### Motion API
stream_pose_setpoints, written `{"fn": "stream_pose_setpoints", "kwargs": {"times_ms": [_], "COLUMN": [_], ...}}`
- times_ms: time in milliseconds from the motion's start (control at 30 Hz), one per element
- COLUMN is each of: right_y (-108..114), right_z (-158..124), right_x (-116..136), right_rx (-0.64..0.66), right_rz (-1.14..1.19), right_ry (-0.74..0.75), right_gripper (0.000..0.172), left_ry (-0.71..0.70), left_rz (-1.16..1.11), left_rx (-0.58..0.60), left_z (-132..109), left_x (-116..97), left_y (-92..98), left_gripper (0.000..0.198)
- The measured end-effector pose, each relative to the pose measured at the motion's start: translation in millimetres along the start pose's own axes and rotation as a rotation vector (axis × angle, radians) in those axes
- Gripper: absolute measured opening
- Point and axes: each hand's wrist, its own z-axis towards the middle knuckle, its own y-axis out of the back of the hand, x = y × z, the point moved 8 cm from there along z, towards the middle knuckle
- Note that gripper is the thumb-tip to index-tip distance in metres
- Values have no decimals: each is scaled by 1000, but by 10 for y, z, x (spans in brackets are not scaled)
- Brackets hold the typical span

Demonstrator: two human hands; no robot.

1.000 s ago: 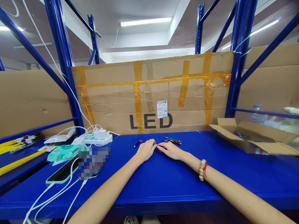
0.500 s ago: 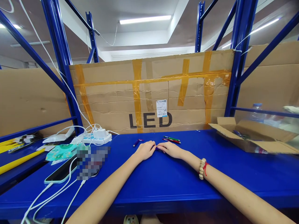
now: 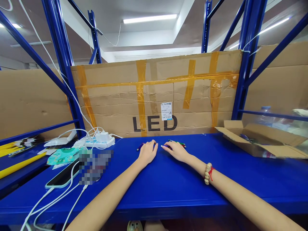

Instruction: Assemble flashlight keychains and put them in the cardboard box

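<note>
My right hand (image 3: 177, 151) has its fingers closed on a slim purple pen (image 3: 166, 146), whose pale tip points left; the rest of it is hidden under the fingers. Just behind that hand lie a green pen (image 3: 179, 142) and a dark red one (image 3: 184, 146), partly covered. To the left, my left hand (image 3: 148, 152) rests low over the blue tabletop (image 3: 154, 186) with thumb and fingers apart. Beyond its knuckles a second purple pen or pen part (image 3: 140, 147) shows, half hidden by the hand.
On the left are a phone (image 3: 64, 176), a blurred-out device (image 3: 96, 166), white cables, a power strip (image 3: 109, 142) and a teal packet (image 3: 64, 156). An open cardboard box (image 3: 252, 149) holding small items stands at right. A taped cardboard panel (image 3: 115, 106) closes the back.
My hands, earlier together at the fingertips, have separated. The left moved left, partly covering the purple piece there. The right moved slightly away from me with the purple pen, towards the green and red pens.
</note>
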Motion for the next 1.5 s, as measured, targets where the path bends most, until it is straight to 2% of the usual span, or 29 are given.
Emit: {"fn": "stream_pose_setpoints", "kwargs": {"times_ms": [100, 167, 300, 433, 733, 900, 1167, 1500], "right_y": [16, 8, 6, 2, -27, -41, -103, -65], "right_z": [-1, 1, 6, 1, 7, 15, 18, -1], "right_x": [5, 4, 2, 20, 47, 44, 75, 101], "right_rx": [11, 27, 33, 44, 54, 46, 64, 53], "right_rz": [-5, -14, -61, -88, -38, -14, 193, 107], "right_ry": [-1, 1, -2, 10, 70, 94, 158, 150], "right_gripper": [39, 39, 37, 34, 34, 36, 30, 31], "left_ry": [-35, -49, 34, 88, 8, 32, 57, 14], "left_rz": [-49, -160, -432, -519, -597, -617, -623, -610], "left_rx": [-19, -53, -203, -261, -139, -136, -149, -124], "left_z": [-4, -4, 19, 58, 97, 119, 128, 113], "left_x": [-22, -16, 158, 301, 237, 287, 319, 242], "left_y": [19, 36, 75, 30, -120, -157, -171, -143], "left_gripper": [28, 26, 31, 40, 41, 43, 44, 40]}}
